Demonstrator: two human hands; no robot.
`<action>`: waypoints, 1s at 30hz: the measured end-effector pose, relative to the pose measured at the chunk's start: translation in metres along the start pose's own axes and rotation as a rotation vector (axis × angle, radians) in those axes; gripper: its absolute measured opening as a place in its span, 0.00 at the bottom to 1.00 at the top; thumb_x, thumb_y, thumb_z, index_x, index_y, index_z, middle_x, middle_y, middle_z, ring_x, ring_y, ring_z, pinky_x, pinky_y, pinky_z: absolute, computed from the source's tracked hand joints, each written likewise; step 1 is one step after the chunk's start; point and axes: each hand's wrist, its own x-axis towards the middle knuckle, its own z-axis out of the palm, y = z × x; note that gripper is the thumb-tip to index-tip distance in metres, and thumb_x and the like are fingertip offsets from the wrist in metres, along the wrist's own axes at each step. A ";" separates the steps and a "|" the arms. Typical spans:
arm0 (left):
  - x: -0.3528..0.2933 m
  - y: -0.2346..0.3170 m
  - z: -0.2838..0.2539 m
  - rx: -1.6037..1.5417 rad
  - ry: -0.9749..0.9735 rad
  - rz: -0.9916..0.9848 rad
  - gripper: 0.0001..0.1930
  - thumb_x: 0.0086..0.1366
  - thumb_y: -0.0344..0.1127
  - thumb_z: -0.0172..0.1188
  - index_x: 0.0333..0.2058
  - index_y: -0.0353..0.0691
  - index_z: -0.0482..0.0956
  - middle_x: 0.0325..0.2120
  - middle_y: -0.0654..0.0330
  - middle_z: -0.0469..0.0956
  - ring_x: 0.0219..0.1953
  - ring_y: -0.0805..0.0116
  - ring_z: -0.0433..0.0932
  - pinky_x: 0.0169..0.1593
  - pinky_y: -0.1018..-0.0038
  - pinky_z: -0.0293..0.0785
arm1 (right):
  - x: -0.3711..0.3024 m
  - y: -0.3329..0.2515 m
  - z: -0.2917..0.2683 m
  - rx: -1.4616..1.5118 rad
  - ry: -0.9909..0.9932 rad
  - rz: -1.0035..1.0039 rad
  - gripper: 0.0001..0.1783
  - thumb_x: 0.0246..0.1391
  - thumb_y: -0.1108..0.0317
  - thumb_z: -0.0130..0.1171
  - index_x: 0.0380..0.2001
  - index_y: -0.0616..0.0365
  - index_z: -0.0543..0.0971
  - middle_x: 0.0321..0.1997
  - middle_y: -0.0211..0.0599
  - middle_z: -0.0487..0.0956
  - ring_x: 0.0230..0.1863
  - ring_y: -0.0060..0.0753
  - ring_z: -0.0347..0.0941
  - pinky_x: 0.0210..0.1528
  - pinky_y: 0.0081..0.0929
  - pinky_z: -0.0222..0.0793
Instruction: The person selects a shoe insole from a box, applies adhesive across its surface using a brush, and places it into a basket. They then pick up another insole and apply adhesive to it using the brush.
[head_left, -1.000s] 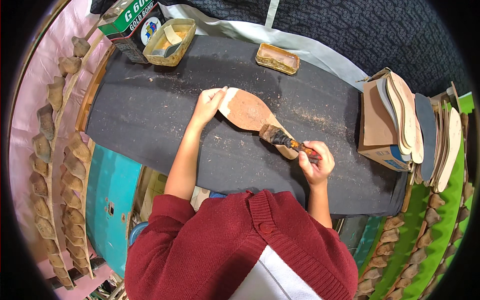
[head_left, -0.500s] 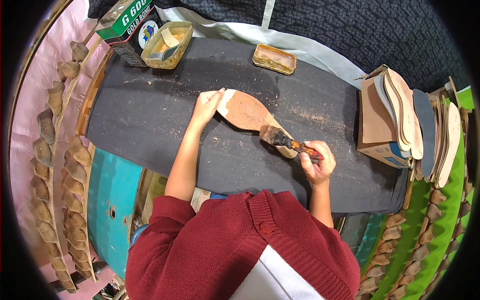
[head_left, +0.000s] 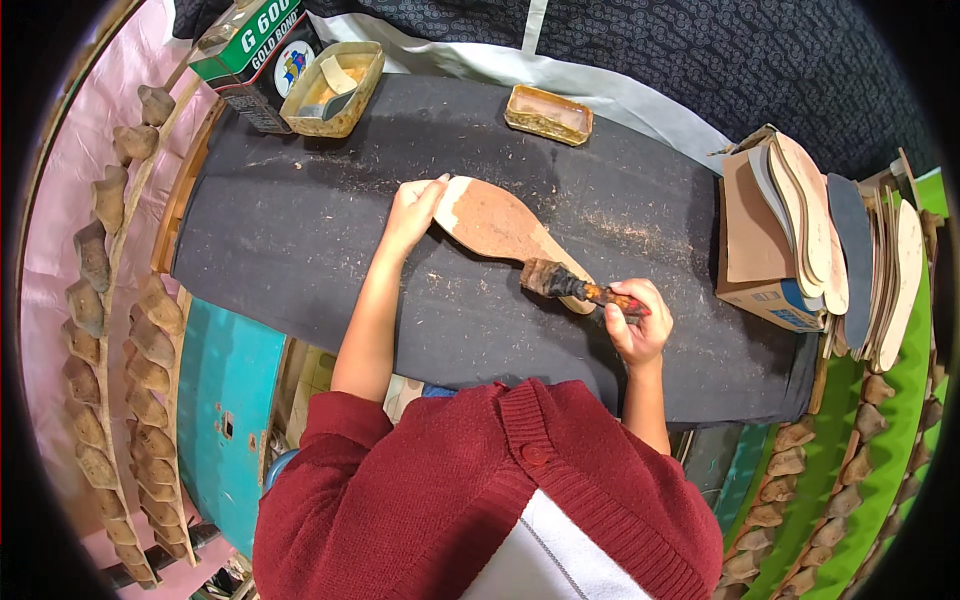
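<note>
A brown insole (head_left: pixel 492 222) with pale ends slants above the dark-covered table, its wide end up to the left. My left hand (head_left: pixel 412 212) pinches that wide end at its edge, thumb on top. In my right hand (head_left: pixel 640 322) is a brush (head_left: pixel 570 284), its handle streaked orange and black and its neck dark. The fingers are closed round the handle. The brush's wide bristle end lies against the narrow middle of the insole, and the brush covers part of the heel end.
A tub (head_left: pixel 345 118) with a spreader-like piece stands by a green and black can (head_left: pixel 262 70) at back left. A small yellowish tray (head_left: pixel 550 118) sits at the back. At right, a cardboard box (head_left: pixel 752 240) and stacked insoles (head_left: pixel 893 290). Shoe lasts (head_left: pixel 92 255) line side racks.
The brush and my right hand have shifted very slightly to the right along the insole. My left hand keeps its hold in the same place.
</note>
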 end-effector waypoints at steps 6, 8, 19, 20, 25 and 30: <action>0.001 -0.004 -0.001 0.004 -0.003 0.019 0.18 0.58 0.37 0.46 0.10 0.39 0.61 0.10 0.75 0.57 0.15 0.86 0.53 0.18 0.83 0.48 | -0.001 0.009 -0.009 0.041 0.061 0.141 0.07 0.36 0.75 0.55 0.22 0.62 0.69 0.18 0.36 0.69 0.17 0.26 0.66 0.20 0.17 0.61; 0.001 -0.004 -0.001 0.004 -0.016 0.023 0.18 0.58 0.37 0.47 0.10 0.39 0.61 0.10 0.75 0.57 0.15 0.86 0.52 0.18 0.83 0.48 | -0.001 0.010 -0.011 0.069 0.122 0.189 0.07 0.38 0.76 0.54 0.24 0.63 0.70 0.21 0.35 0.70 0.20 0.23 0.66 0.22 0.16 0.61; 0.002 -0.011 -0.003 0.003 -0.007 0.067 0.18 0.58 0.36 0.47 0.11 0.40 0.60 0.10 0.76 0.56 0.15 0.87 0.51 0.17 0.83 0.46 | 0.002 0.024 0.007 0.042 0.059 0.366 0.07 0.43 0.73 0.54 0.28 0.60 0.70 0.25 0.32 0.70 0.25 0.21 0.66 0.27 0.16 0.62; 0.002 -0.009 -0.003 0.003 -0.006 0.067 0.18 0.58 0.36 0.47 0.11 0.40 0.60 0.10 0.76 0.56 0.15 0.87 0.51 0.17 0.83 0.46 | 0.002 0.027 0.005 0.067 0.079 0.390 0.06 0.44 0.72 0.53 0.27 0.60 0.69 0.24 0.30 0.69 0.23 0.18 0.65 0.25 0.15 0.61; 0.001 -0.004 -0.001 0.023 0.006 0.102 0.18 0.58 0.37 0.47 0.11 0.39 0.62 0.10 0.76 0.57 0.15 0.87 0.52 0.17 0.84 0.47 | 0.012 0.031 -0.013 0.034 0.159 0.418 0.06 0.45 0.70 0.52 0.24 0.61 0.68 0.20 0.27 0.68 0.22 0.15 0.62 0.24 0.13 0.59; 0.001 -0.004 0.000 0.019 -0.002 0.097 0.18 0.58 0.37 0.47 0.11 0.39 0.63 0.11 0.76 0.57 0.15 0.87 0.52 0.17 0.84 0.47 | 0.012 0.032 0.004 0.222 0.223 0.450 0.07 0.45 0.75 0.52 0.31 0.63 0.71 0.28 0.32 0.71 0.28 0.16 0.66 0.30 0.13 0.63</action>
